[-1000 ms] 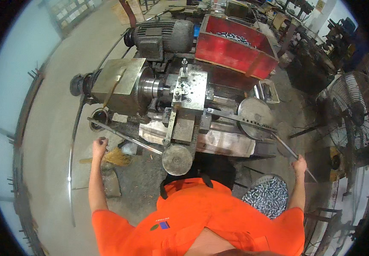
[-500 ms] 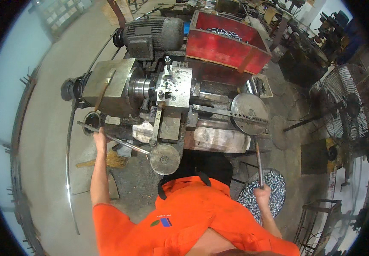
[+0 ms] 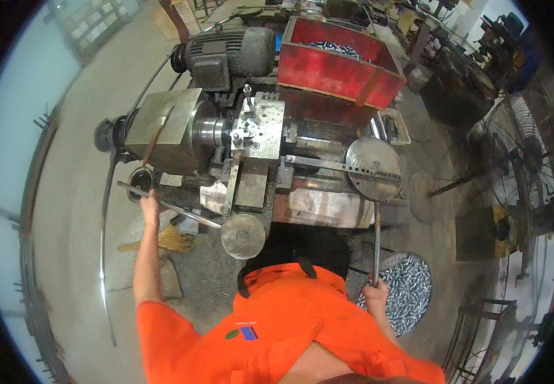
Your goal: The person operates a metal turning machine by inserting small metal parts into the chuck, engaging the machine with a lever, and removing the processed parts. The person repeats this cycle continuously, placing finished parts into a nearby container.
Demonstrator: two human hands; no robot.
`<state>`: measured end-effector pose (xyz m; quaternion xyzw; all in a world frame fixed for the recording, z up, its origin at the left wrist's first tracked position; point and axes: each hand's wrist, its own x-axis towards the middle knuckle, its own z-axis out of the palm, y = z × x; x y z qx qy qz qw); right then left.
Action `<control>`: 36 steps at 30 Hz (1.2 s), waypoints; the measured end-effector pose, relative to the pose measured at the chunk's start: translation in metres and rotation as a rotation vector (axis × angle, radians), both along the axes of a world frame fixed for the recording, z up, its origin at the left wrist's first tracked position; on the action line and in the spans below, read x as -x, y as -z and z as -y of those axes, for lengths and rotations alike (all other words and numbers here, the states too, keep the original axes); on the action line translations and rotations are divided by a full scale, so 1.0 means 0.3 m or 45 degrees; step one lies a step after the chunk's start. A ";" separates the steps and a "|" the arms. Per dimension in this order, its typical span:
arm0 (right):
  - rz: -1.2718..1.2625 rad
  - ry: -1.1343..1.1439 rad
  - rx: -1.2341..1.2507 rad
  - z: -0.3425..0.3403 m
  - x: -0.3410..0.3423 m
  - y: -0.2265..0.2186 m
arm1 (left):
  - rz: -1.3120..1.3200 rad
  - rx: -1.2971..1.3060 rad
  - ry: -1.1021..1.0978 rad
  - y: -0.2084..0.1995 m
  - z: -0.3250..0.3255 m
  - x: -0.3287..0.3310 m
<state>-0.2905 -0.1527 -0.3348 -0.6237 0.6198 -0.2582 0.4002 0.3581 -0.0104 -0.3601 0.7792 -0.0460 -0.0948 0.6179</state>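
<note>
My left hand [image 3: 149,203] is closed round a steel lever rod [image 3: 190,216], near its far-left end. The rod runs to a round metal disc [image 3: 243,236] in front of the lathe. My right hand [image 3: 375,296] is wrapped round the lower end of another lever rod [image 3: 377,240], which hangs from a larger metal disc [image 3: 373,150] with a flat drilled bar across it. That bar reaches left to the slide under the tool block [image 3: 261,128]. Close beside the block's left side is the lathe's spindle nose [image 3: 211,134]. Any workpiece between them cannot be made out.
A basin of small shiny metal cylinders [image 3: 408,294] stands on the floor by my right hand. Behind the lathe are a motor [image 3: 229,54] and a red bin [image 3: 334,73] of similar parts. A straw broom [image 3: 174,240] lies lower left; a large fan [image 3: 513,157] stands right.
My right hand has swung its lever to the left. The tool block has shifted slightly left towards the spindle, and the smaller disc with it. My left hand keeps its grip.
</note>
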 end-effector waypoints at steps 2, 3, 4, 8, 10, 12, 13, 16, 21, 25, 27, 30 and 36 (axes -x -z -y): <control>0.160 -0.008 -0.065 0.007 -0.003 -0.018 | -0.068 -0.027 0.017 -0.039 -0.003 0.025; 0.047 -0.030 -0.038 0.023 0.047 0.054 | -0.103 -0.113 0.053 -0.021 -0.026 -0.009; 0.106 0.044 -0.124 0.043 0.072 0.070 | -0.130 -0.205 0.080 -0.020 -0.057 -0.035; -0.612 0.050 0.126 0.253 0.247 0.005 | -0.180 -0.313 0.073 -0.018 -0.083 -0.063; -1.095 -0.015 0.468 0.423 0.376 0.048 | -0.225 -0.244 0.111 -0.019 -0.046 -0.051; -1.206 -0.049 0.372 0.631 0.439 0.023 | -0.172 -0.139 0.203 0.011 -0.063 -0.055; -1.249 -0.036 0.413 0.720 0.441 0.014 | -0.149 -0.089 0.246 0.028 -0.077 -0.058; -1.392 0.214 0.392 0.840 0.341 -0.060 | -0.297 -0.154 0.348 -0.105 -0.048 0.029; -1.153 0.201 0.813 0.727 0.203 0.051 | -0.178 -0.111 0.253 0.186 -0.286 -0.176; -0.942 0.106 0.877 0.566 0.159 0.025 | 0.745 -1.272 0.689 0.311 -0.260 -0.061; -0.941 0.076 0.877 0.524 0.188 0.040 | 0.727 -1.545 0.857 0.316 -0.183 -0.007; -0.878 0.092 0.780 0.496 0.213 0.059 | 0.617 -1.622 0.637 0.343 -0.086 0.088; -0.425 -0.012 0.551 0.503 0.135 0.067 | 0.445 -1.206 0.665 0.560 -0.143 0.074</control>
